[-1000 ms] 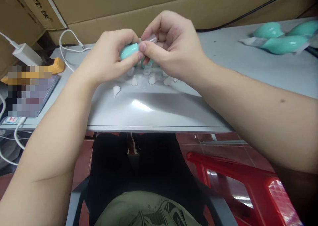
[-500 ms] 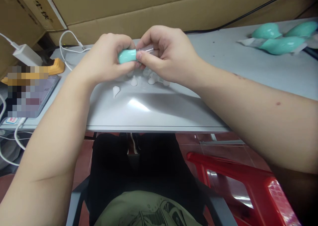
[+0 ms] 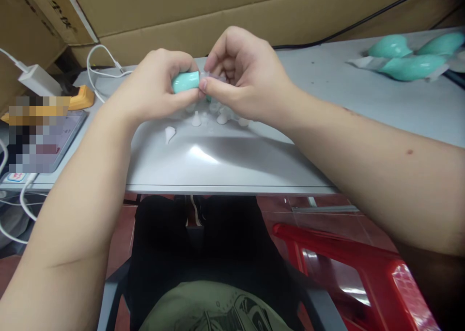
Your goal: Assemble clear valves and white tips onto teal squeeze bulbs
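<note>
My left hand (image 3: pixel 150 86) is wrapped round a glossy mint-green rounded piece (image 3: pixel 186 82), which lies sideways with its cut end to the right. At that end, my right hand (image 3: pixel 254 71) pinches a clear plastic part (image 3: pixel 205 74) between thumb and fingers. Most of the clear part is hidden by the fingers, and I cannot tell how far it sits inside the green piece. Below the hands, several small white funnel-shaped caps (image 3: pixel 196 119) stand on the grey table (image 3: pixel 232 171), partly covered by my right hand. A white petal-shaped bit (image 3: pixel 170 134) lies apart from them.
Several mint-green rounded pieces (image 3: pixel 412 68) lie at the back right, some with whitish wrapping. A phone-like device (image 3: pixel 69 132), white charger (image 3: pixel 43 85) and cables are on the left. Cardboard (image 3: pixel 203 11) walls the back; a red plastic stool (image 3: pixel 378 273) stands below right.
My right hand's knuckles have risen and its fingers have shifted on the clear part, so less of it shows. My left hand and the green piece have stayed nearly still.
</note>
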A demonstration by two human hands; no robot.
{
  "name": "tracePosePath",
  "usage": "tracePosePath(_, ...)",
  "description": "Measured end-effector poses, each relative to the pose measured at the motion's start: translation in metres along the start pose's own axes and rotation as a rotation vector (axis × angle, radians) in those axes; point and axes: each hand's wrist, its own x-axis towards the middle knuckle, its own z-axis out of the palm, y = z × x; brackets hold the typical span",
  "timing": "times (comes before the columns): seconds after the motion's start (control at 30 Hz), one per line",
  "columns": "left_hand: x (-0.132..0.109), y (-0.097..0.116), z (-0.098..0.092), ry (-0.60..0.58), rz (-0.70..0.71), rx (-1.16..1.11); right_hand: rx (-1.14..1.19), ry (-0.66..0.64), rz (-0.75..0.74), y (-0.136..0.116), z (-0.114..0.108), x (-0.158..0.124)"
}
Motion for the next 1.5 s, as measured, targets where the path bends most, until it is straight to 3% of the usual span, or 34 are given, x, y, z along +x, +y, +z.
tracePosePath(0.37,0.0000,-0.0036,-0.0009,0.029,-0.014,-0.019,0.055,0.079,-0.119,0.0012,0.0005,0.0081)
tracePosePath(0.53,0.0005,-0.0036,-0.0013,0.035,-0.024,-0.026,0.159,0.096,-0.100,-0.0011,0.0050,0.0033)
tracePosePath(0.73,0.0009,-0.0038,-0.0010,0.039,-0.029,-0.002,0.077,0.094,-0.080,0.0016,0.0006,0.0053)
tracePosePath(1.33,0.0003,-0.0039,-0.0014,0.018,-0.017,-0.008,0.127,0.117,-0.071,0.0061,0.0019,0.0077)
tracePosePath(1.5,-0.0011,-0.0028,-0.0023,0.010,-0.026,-0.005,0.114,0.079,-0.004,0.0065,-0.0019,0.0093)
